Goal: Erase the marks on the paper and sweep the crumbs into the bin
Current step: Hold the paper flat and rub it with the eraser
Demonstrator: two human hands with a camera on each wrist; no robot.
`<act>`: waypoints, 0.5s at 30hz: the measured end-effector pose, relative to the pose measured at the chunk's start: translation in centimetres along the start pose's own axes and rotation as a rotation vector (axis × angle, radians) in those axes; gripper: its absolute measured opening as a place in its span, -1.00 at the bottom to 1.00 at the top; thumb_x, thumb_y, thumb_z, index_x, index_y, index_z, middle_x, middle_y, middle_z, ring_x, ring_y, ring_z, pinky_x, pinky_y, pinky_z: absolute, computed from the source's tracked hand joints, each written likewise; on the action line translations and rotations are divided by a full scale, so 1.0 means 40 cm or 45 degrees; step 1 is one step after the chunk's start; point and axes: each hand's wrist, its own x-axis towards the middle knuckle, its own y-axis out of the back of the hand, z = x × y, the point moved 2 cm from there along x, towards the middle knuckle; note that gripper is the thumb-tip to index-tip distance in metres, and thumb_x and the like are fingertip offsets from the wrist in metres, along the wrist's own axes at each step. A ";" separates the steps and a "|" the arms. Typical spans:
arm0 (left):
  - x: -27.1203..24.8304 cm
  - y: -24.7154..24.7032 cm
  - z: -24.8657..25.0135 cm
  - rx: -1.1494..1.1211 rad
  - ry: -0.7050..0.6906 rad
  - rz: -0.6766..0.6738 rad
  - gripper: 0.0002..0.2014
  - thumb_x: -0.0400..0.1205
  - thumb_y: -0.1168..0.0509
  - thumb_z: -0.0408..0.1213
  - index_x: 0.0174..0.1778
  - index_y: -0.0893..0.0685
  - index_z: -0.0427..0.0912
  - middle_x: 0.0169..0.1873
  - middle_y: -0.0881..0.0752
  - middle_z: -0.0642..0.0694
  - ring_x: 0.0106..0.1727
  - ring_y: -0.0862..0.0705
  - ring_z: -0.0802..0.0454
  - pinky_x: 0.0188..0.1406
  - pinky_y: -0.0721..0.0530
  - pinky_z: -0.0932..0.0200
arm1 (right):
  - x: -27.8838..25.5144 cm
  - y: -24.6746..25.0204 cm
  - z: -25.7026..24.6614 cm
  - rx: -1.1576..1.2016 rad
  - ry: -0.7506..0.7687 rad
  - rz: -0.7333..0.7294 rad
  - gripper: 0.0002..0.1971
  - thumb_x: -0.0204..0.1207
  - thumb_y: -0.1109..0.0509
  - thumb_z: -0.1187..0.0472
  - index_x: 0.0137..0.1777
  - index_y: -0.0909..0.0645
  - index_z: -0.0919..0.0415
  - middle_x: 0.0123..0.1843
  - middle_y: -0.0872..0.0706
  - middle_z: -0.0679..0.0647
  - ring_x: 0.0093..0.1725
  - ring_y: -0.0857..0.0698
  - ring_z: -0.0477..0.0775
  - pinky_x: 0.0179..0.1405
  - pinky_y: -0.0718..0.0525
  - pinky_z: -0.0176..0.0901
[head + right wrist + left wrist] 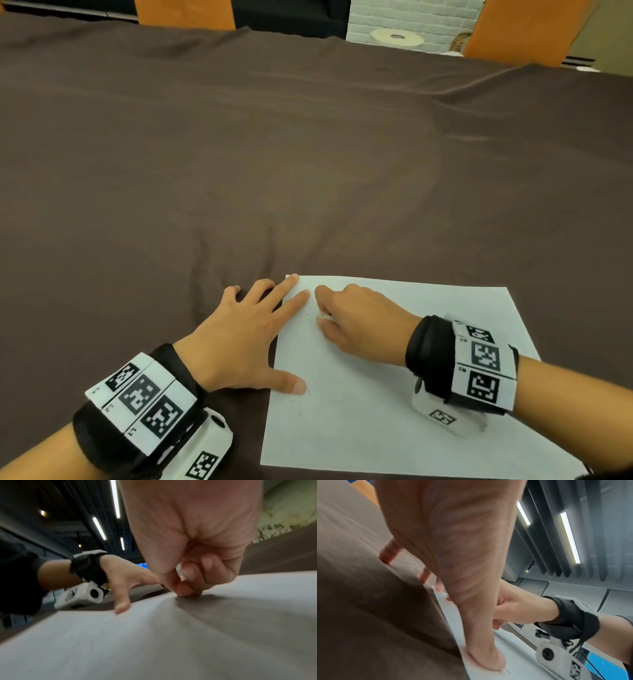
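Open brown-clothed surface (239, 154) from nine through twelve to three o'clock; at six o'clock, paper (394, 411) hemmed by left hand (246, 339) along its nine o'clock edge and right hand (356, 318) near its top-left corner; orange chair backs (185, 13) beyond the far edge.

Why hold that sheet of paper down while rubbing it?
The paper looks thin and light, so it would probably slide or wrinkle on the soft brown cloth. The left hand presses its edge flat, likely for that reason.
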 end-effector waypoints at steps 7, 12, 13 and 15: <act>0.001 -0.003 0.000 -0.003 -0.001 0.012 0.21 0.30 -0.07 0.69 0.72 0.28 0.11 0.70 0.29 0.09 0.67 0.07 -0.02 0.60 -0.09 -0.26 | 0.029 0.047 0.051 -0.012 -0.148 0.099 -0.87 0.67 -0.14 0.11 0.00 -0.31 0.16 -0.21 -0.43 0.09 -0.23 -0.45 0.24 -0.30 -0.35 -0.08; 0.002 -0.002 0.002 0.047 0.002 0.001 0.20 0.32 -0.05 0.69 0.71 0.32 0.12 0.70 0.32 0.08 0.67 0.07 -0.02 0.60 -0.10 -0.24 | 0.015 0.021 0.026 -0.026 -0.041 0.031 -0.87 0.67 -0.16 0.07 0.01 -0.26 0.07 -0.25 -0.37 0.03 -0.24 -0.42 0.20 -0.32 -0.31 -0.08; 0.003 -0.003 0.003 0.068 -0.001 -0.007 0.19 0.31 -0.03 0.70 0.69 0.34 0.15 0.69 0.34 0.07 0.66 0.07 -0.02 0.59 -0.11 -0.23 | 0.020 0.037 0.046 -0.029 -0.104 0.061 -0.86 0.67 -0.16 0.07 -0.01 -0.26 0.09 -0.26 -0.37 0.03 -0.24 -0.43 0.22 -0.32 -0.32 -0.08; 0.006 -0.005 0.003 0.085 -0.013 -0.013 0.15 0.31 -0.01 0.70 0.66 0.38 0.24 0.69 0.35 0.05 0.65 0.06 -0.04 0.57 -0.12 -0.23 | 0.021 0.050 0.070 -0.052 -0.153 0.097 -0.84 0.66 -0.16 0.09 -0.03 -0.24 0.12 -0.30 -0.35 0.02 -0.24 -0.46 0.24 -0.38 -0.32 -0.08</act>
